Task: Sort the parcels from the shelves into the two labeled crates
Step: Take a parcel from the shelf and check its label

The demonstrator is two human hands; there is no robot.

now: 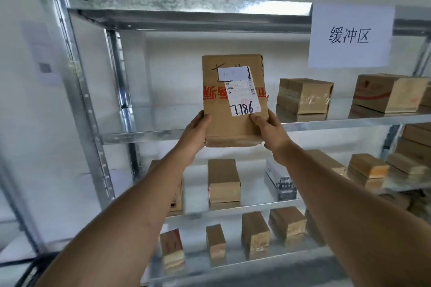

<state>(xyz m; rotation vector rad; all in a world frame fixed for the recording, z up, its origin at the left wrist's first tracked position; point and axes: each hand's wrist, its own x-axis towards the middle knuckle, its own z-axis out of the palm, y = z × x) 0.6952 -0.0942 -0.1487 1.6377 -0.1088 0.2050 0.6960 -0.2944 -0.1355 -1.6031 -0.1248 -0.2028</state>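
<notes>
Forearms reach up from the bottom corners of the frame, and your two hands meet on one flat cardboard parcel [233, 100] held upright in front of the upper shelf [140, 134] of a metal rack. Your left hand [194, 134] curls round the lower left edge; your right hand [272, 134] clamps the lower right corner, thumb on the front face just below the white shipping label [242, 95] marked 7786. Both grips sit at the bottom of the parcel, so its long axis runs straight up from your hands and most of its length stands above them, label side toward you. It appears clear of the shelf rather than resting on it. Neither hand is nearer than the other; the load is shared evenly.

A paper sign [349, 36] hangs at upper right. Other brown boxes [303, 95] sit on the same shelf to the right, well apart from the held one, with more on the shelves below. No crates are in view, so the carry likely means lowering the top-heavy parcel toward you and turning away.
</notes>
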